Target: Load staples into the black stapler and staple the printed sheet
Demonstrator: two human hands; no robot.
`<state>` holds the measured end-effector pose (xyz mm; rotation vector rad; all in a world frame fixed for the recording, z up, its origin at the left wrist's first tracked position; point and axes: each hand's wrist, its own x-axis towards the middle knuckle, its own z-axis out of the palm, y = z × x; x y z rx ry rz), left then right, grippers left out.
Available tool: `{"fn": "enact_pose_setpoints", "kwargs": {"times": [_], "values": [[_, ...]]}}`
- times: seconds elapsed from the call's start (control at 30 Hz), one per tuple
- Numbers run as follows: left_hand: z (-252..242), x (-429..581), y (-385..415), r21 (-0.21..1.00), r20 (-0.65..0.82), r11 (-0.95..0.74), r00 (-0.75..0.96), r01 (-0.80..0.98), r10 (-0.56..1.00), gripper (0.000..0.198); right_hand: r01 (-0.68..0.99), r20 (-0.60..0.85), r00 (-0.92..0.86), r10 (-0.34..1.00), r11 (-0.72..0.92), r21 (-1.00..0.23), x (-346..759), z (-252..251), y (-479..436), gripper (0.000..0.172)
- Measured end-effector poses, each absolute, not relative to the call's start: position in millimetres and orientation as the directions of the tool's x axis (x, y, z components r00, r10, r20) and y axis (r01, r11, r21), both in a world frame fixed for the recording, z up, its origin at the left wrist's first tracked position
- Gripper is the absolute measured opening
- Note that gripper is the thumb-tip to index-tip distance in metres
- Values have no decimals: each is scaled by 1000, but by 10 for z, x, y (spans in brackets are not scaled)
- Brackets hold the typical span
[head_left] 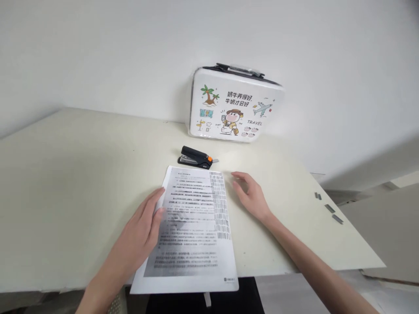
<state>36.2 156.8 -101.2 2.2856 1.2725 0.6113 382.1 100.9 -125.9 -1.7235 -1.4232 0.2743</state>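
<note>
Printed sheets of paper (190, 218), covered in text with barcodes down the right side, lie before me on the table, their lower edge sticking out past its front edge. I cannot tell how many sheets there are. My left hand (144, 224) grips their left edge, thumb on top and fingers along the side. To the right of the paper's upper corner, my right hand (250, 194) is held with thumb and forefinger apart, nothing between them. A black stapler (195, 157) with an orange part lies just beyond the paper's top edge.
A white case (235, 107) with cartoon prints and a black handle stands upright against the wall. Several strips of staples (330, 209) lie near the right edge of the pale table (81, 196). The table's front edge runs below my hands.
</note>
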Motion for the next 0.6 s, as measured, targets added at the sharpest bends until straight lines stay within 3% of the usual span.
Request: {"fn": "enact_pose_setpoints", "kwargs": {"times": [0.17,0.43,0.6], "values": [[-1051,343,1571,603,139,-429,441,672,887,53,760,476,203,856,169,-628,3726,-1246,1428,32],[-1048,351,1556,617,142,-413,422,670,895,51,846,514,59,856,231,-481,3508,-1117,2038,55],[-1049,350,1555,648,163,-418,421,636,892,57,864,461,24,887,214,-455,3442,-1141,2277,42]]}}
